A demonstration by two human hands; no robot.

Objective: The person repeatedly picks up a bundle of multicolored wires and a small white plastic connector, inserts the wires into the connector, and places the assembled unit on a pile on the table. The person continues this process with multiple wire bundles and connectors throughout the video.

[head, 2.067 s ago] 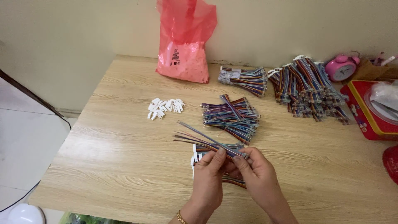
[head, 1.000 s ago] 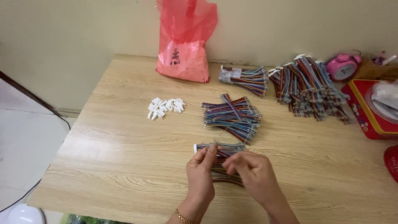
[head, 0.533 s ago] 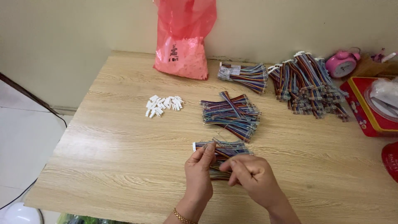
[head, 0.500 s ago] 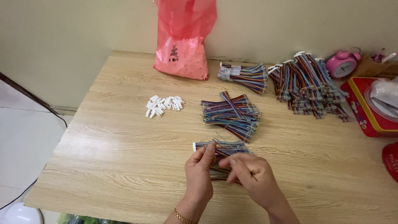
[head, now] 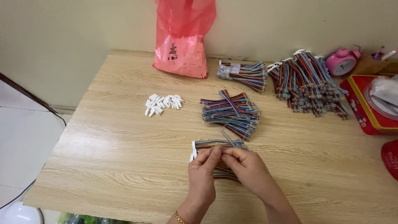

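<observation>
Left hand (head: 202,174) and right hand (head: 244,166) fingertips pinched on coloured wire bundle (head: 215,144), loose wire pile (head: 230,112) at twelve o'clock, white connectors (head: 163,103) at ten o'clock

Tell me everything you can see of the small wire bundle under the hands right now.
The small wire bundle is a flat set of thin, multicoloured wires lying roughly left to right on the wooden table, near its front edge. White plastic connectors cap its left end. The left hand and right hand pinch wires at its middle, covering its lower part. A loose strand angles up toward the larger wire pile, which lies just behind.
</observation>
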